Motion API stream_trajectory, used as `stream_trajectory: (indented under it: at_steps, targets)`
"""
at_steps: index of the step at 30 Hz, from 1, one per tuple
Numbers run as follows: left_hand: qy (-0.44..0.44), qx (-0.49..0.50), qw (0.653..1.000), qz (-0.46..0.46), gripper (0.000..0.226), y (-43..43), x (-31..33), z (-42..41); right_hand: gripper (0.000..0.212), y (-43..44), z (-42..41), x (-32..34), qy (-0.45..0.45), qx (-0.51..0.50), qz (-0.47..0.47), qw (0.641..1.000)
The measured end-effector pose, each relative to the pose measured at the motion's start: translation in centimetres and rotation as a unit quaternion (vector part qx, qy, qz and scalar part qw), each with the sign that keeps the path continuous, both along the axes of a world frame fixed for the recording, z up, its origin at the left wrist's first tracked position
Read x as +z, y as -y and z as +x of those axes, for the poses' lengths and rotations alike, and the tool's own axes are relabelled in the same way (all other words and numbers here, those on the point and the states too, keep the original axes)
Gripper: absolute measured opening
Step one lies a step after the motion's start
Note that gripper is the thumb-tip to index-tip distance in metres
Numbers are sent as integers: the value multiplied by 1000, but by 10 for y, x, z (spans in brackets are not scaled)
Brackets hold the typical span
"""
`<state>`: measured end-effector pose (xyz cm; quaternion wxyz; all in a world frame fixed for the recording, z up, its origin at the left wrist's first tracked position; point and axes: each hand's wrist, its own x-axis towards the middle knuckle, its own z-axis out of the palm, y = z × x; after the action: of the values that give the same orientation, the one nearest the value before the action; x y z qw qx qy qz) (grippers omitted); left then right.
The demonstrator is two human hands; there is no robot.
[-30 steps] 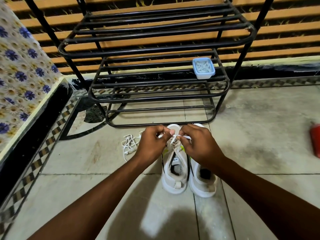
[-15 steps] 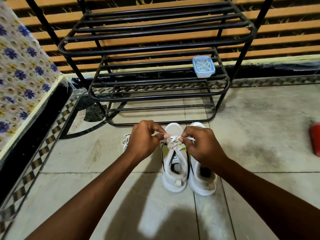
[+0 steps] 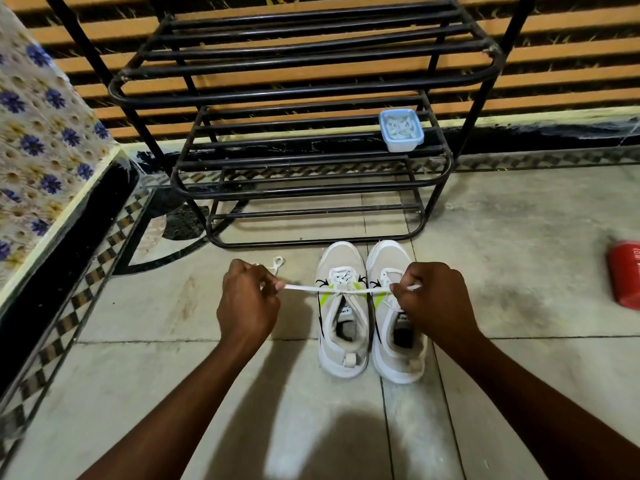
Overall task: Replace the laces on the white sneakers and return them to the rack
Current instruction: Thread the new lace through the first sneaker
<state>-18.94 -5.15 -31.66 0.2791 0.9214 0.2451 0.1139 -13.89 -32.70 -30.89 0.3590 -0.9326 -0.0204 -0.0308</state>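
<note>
Grey floor tiles hold both sneakers (image 3: 370,310), toes at 12 o'clock by the rack (image 3: 311,188). Left hand (image 3: 247,303) and right hand (image 3: 436,301) each pinch a lace (image 3: 337,289) end, pulling toward 9 and 3, probably to tighten it.

I take this for a home, an entry or bedroom corner; a black metal shoe rack (image 3: 298,95) stands on a tiled floor (image 3: 519,244) with a chequered border; a floral-covered bed or bench (image 3: 38,147) sits beside it; 2 white sneakers (image 3: 370,313) rest before the rack.
</note>
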Motion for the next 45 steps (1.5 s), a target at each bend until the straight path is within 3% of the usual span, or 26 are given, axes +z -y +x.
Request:
stream_trajectory:
  at_steps: [7, 14, 27, 39, 42, 45]
  targets:
    - [-60, 26, 998, 8, 16, -3, -19, -8, 16, 10, -3, -9, -54, -59, 3, 997]
    - [-82, 50, 995, 8, 14, 3, -31, -9, 18, 10, -3, -20, -71, -109, 27, 991]
    - [-95, 71, 993, 12, 4, -1, -36, -8, 14, 9, -6, -16, -61, -113, 37, 991]
    - [-94, 47, 994, 19, 13, -10, -46, -10, 16, 8, -7, -9, -57, -82, 44, 994]
    - [-73, 10, 996, -55, 15, -17, -43, -7, 21, 12, -1, -1, -92, -19, 63, 994]
    - [-37, -17, 962, -268, 19, -16, -23, -7, 26, 12, 4, 11, -145, 88, 108, 980]
